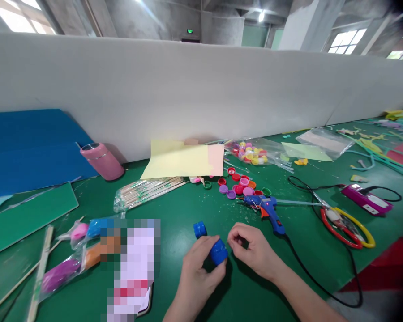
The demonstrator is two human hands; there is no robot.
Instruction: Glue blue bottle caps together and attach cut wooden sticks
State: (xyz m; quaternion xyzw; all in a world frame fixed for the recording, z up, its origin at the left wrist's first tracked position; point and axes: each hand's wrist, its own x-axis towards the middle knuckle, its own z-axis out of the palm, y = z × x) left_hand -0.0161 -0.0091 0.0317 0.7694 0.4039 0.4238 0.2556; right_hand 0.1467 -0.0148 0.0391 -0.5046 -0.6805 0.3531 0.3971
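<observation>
Between the thumb and fingers of my left hand (201,268) is a round blue plastic piece like joined bottle caps (219,252), just above the green table. A second blue cap piece (199,229) stands just beyond those fingers. My right hand (250,243) is close by on the right, thumb and forefinger pinched together; whether anything tiny is between them I cannot make out. Past my right hand lies a blue glue gun (267,206) with a clear glue stick in its back. Loose coloured bottle caps (243,182) are scattered behind the gun.
A phone (144,299), partly blurred out, and wrapped coloured clay (62,273) lie at left. Farther back are bagged wooden sticks (151,192), yellow paper (177,161) and a pink cup (102,161). Red-and-yellow-handled pliers (347,230), a black cord and a purple power strip (367,200) occupy the right.
</observation>
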